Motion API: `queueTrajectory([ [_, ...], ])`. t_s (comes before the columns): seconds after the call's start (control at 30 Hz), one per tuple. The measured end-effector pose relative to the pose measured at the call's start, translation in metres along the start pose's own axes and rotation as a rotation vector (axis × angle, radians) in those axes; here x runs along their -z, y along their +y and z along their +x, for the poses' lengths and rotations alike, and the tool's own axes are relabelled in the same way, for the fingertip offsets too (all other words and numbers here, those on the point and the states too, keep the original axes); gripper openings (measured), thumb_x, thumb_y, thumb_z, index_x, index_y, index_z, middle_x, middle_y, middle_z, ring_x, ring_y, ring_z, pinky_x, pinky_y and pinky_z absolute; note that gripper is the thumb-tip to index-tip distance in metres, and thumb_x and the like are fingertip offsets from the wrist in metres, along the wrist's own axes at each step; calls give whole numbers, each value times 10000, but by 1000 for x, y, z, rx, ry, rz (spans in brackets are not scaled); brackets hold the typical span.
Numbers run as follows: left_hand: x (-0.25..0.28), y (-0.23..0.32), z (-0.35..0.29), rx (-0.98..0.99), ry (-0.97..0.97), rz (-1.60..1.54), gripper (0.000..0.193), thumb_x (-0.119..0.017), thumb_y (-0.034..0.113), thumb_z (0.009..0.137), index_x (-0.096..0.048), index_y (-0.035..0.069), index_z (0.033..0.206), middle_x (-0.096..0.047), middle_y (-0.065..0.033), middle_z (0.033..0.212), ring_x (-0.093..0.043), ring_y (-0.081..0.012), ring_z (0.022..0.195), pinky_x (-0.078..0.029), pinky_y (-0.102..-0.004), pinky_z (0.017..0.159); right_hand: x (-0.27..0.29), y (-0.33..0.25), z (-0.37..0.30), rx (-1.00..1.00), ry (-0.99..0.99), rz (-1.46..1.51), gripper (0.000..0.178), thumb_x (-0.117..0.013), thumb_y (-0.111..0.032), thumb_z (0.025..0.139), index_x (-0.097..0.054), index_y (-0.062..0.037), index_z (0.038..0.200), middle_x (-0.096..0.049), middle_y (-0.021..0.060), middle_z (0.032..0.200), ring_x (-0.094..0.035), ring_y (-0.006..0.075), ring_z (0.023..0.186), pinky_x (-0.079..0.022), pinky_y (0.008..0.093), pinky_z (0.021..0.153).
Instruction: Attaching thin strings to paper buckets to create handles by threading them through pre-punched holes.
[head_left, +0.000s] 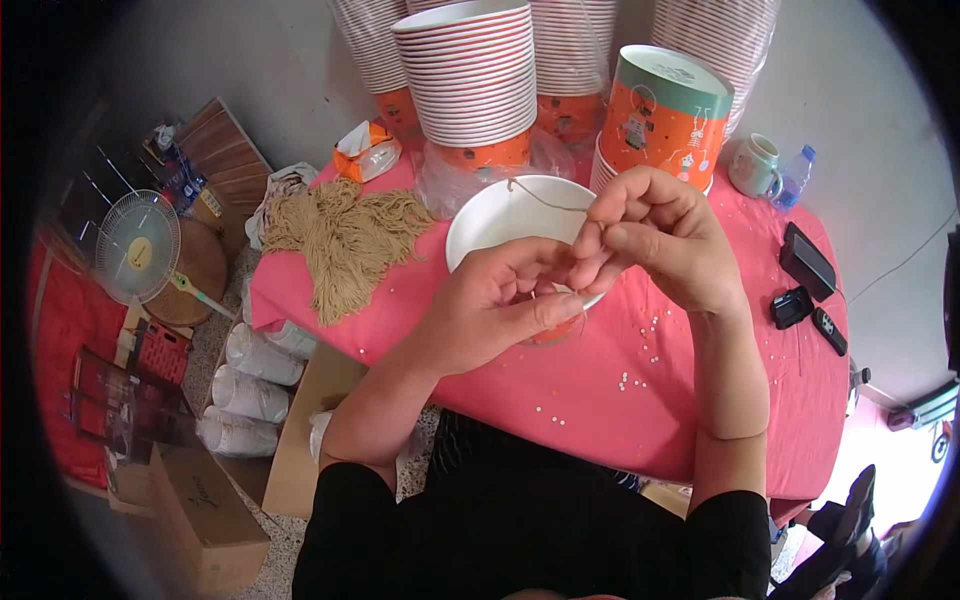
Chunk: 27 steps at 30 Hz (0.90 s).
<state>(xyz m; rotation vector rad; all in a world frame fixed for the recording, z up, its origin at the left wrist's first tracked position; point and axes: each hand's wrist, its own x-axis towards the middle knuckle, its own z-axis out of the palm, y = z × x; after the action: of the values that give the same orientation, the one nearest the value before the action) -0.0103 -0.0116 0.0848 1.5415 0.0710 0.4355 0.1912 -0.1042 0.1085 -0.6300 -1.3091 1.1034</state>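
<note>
A white-lined paper bucket (490,225) stands open-side up on the table in front of me, its orange outside showing below my hands. A thin brown string (550,204) is fastened at its far rim and runs right to my fingers. My right hand (672,240) pinches the string between thumb and fingertips above the bucket's right side. Beside it, my left hand (505,300) has its fingers curled and thumb pressed toward them, close to the right fingertips. What sits between the left fingers is hidden. A bundle of cut brown strings (350,240) lies to the left.
Tall stacks of paper buckets (470,80) line the back, with an upside-down orange and green bucket (668,115) at right. A mug (755,165), a plastic bottle (796,178) and black devices (808,262) sit right. Small white dots (624,381) dot the pink tablecloth (600,430).
</note>
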Motion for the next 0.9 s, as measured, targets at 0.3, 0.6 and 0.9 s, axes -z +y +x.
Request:
queueTrajectory([
  [0.3,-1,13,-13,-49,150,139,166,-616,110,960,-670,-28,1035,-609,4,751,-549,-29,645,-465,-184,573,18,1,3,134,127,64,128,-532,-23,965,-555,20,1083,-681,160,947,-713,245,818,-606,316,696],
  [0.6,15,-3,-44,-100,371,402,134,-648,88,932,-691,-26,988,-642,-17,724,-568,-51,645,-438,-203,577,35,-1,5,196,223,38,125,-535,-42,970,-553,12,1082,-675,147,950,-711,235,817,-598,307,700],
  [0.9,19,-16,-40,-292,562,656,96,-688,43,886,-683,-12,965,-686,-58,799,-634,-92,714,-497,-230,644,24,-9,-1,239,361,-506,108,-530,40,936,-586,19,1026,-634,50,928,-640,114,829,-561,268,762],
])
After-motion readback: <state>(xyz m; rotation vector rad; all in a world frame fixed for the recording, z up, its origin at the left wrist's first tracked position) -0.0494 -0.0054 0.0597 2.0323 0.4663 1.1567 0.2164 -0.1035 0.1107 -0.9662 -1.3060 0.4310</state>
